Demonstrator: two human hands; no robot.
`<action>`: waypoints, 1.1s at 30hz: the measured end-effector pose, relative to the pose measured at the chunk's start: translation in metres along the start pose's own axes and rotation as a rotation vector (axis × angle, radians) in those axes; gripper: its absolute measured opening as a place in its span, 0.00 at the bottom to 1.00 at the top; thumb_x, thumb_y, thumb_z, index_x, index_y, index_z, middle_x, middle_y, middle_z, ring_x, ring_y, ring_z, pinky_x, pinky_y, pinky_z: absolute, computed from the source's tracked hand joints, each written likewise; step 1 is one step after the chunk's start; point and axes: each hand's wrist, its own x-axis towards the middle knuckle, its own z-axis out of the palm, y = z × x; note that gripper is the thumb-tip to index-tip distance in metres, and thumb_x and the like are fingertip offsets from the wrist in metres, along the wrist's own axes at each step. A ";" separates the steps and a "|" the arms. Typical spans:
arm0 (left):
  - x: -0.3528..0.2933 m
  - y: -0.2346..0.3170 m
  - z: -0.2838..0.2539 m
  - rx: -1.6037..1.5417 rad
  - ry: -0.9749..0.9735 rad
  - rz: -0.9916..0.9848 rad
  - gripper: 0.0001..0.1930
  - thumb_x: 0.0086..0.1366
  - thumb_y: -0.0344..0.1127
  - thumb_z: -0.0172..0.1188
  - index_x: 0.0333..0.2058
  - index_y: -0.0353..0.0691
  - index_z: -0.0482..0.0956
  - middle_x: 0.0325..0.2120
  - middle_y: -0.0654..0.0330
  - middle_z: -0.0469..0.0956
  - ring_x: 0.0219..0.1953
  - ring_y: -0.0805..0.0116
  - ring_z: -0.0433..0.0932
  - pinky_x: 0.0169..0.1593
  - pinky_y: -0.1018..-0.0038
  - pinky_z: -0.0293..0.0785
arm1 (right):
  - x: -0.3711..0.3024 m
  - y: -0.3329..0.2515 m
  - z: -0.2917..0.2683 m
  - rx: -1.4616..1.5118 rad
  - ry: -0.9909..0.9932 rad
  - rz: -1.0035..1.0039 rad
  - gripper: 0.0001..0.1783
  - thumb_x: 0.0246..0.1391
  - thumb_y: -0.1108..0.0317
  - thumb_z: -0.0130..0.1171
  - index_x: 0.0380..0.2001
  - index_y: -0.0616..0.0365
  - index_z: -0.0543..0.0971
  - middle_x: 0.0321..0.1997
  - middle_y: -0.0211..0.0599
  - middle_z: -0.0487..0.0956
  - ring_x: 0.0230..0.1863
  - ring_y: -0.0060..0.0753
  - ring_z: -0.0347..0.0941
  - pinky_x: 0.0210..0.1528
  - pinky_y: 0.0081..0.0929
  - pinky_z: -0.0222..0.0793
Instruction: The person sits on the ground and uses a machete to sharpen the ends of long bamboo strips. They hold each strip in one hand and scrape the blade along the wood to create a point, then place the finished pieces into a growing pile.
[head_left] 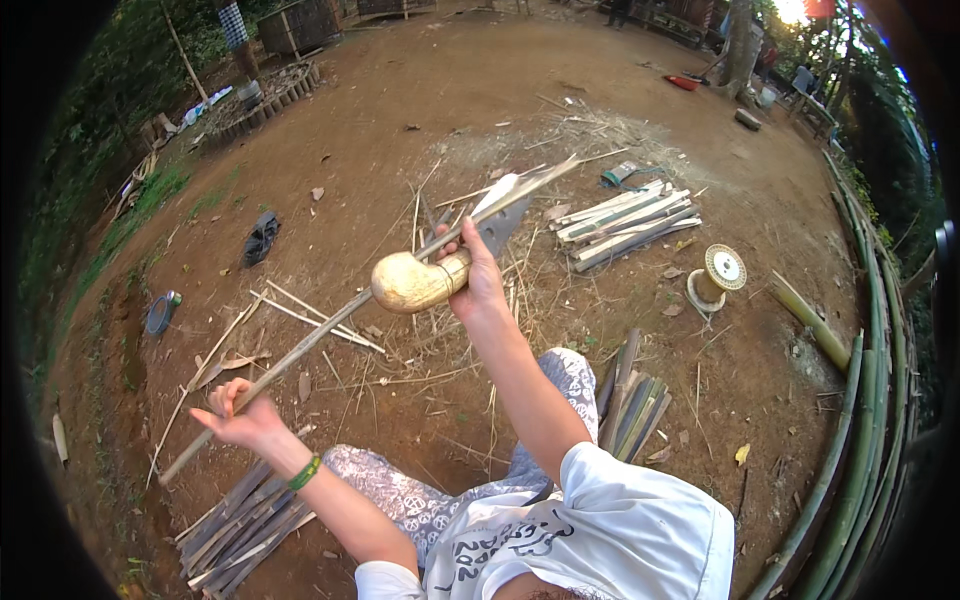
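Over the bare brown earth (350, 90), the green bamboo poles (868, 430) at the right lay round, smooth and apparently whole, so that stock seemed not yet worked. The long strip (300, 350) slanted before the person, thin, grey-brown and rough; being in one length, it looked unfinished. Further along, to judge by their flat, split faces, were three stacks of short pieces: a pale stack (628, 225) ahead, a darker stack (640, 415) by the right knee, and a greyish stack (245, 525) at the lower left. The knife (415, 283) had a smooth, yellowish wooden handle hooked to a bulbous end and a dull grey blade (510, 225) beside the strip. A pale spool (712, 280) showed round flanges. The right grip (480, 275) was closed round the handle; the left grip (245, 415) curled loosely about the strip's near part. Smallest, straw-like shavings (520, 300) suggested much cutting already done.
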 end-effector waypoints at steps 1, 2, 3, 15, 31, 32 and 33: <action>0.009 0.017 -0.003 0.015 -0.178 -0.023 0.29 0.77 0.55 0.41 0.15 0.50 0.53 0.11 0.69 0.56 0.17 0.75 0.61 0.24 0.78 0.64 | 0.006 0.009 -0.020 -0.045 0.060 0.011 0.16 0.62 0.61 0.63 0.42 0.60 0.70 0.34 0.38 0.79 0.24 0.19 0.72 0.29 0.21 0.79; -0.001 0.009 0.028 0.119 -0.015 0.047 0.29 0.77 0.52 0.44 0.15 0.53 0.49 0.10 0.71 0.51 0.13 0.78 0.51 0.22 0.81 0.50 | 0.018 0.013 -0.055 -0.090 0.037 0.073 0.13 0.62 0.64 0.62 0.39 0.60 0.71 0.35 0.39 0.79 0.25 0.23 0.73 0.29 0.24 0.78; 0.001 0.018 0.041 0.250 -0.017 0.162 0.29 0.77 0.50 0.45 0.15 0.52 0.50 0.10 0.71 0.52 0.13 0.79 0.49 0.21 0.81 0.48 | 0.015 0.023 -0.069 -0.202 0.164 0.137 0.11 0.61 0.68 0.62 0.36 0.62 0.71 0.34 0.43 0.79 0.27 0.27 0.76 0.30 0.25 0.78; -0.072 -0.025 0.039 0.712 -0.387 0.098 0.26 0.75 0.56 0.45 0.19 0.52 0.56 0.10 0.72 0.52 0.11 0.80 0.48 0.19 0.80 0.47 | -0.098 0.072 -0.308 -1.550 0.164 0.323 0.18 0.46 0.72 0.62 0.41 0.68 0.73 0.26 0.43 0.80 0.26 0.39 0.80 0.29 0.38 0.74; -0.101 -0.074 0.008 0.961 -0.528 0.134 0.28 0.72 0.65 0.42 0.23 0.47 0.58 0.13 0.66 0.59 0.15 0.77 0.59 0.22 0.80 0.57 | -0.173 0.079 -0.106 -1.532 -0.476 -0.028 0.22 0.48 0.72 0.62 0.48 0.67 0.76 0.29 0.53 0.82 0.29 0.51 0.82 0.34 0.40 0.76; -0.099 -0.073 0.011 0.977 -0.560 0.161 0.29 0.72 0.66 0.41 0.24 0.47 0.59 0.14 0.65 0.60 0.17 0.76 0.62 0.23 0.79 0.61 | -0.175 0.075 -0.098 -1.511 -0.465 0.040 0.22 0.48 0.73 0.62 0.48 0.67 0.76 0.28 0.53 0.82 0.29 0.52 0.81 0.34 0.40 0.76; -0.098 -0.077 0.018 0.955 -0.467 0.352 0.29 0.71 0.67 0.41 0.25 0.47 0.60 0.15 0.65 0.61 0.19 0.74 0.64 0.25 0.78 0.63 | -0.177 0.073 -0.095 -1.491 -0.454 0.108 0.21 0.48 0.73 0.62 0.48 0.67 0.76 0.27 0.53 0.82 0.28 0.53 0.81 0.34 0.40 0.76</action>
